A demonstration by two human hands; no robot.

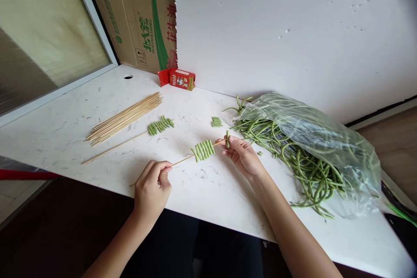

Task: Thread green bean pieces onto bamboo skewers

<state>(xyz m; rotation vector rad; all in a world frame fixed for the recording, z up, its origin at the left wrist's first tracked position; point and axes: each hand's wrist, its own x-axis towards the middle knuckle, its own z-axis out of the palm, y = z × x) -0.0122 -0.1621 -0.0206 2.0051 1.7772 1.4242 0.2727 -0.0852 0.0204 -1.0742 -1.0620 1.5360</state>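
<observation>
My left hand (153,186) is closed around the lower part of a thin bamboo skewer (183,160). Several short green bean pieces (203,150) are threaded side by side along its upper half. My right hand (240,154) pinches one more green bean piece (227,138) upright at the skewer's tip; whether the tip has pierced it I cannot tell. A small row of cut bean pieces (216,121) lies on the table just beyond. To the left rests another skewer (114,147) with bean pieces (160,125) on its far end.
A bundle of bare skewers (125,118) lies at the left. Long green beans (312,173) spill from a clear plastic bag (302,115) on the right. A red box (182,79) stands at the back, before a cardboard carton (140,21). The white table (97,173) ends at my lap.
</observation>
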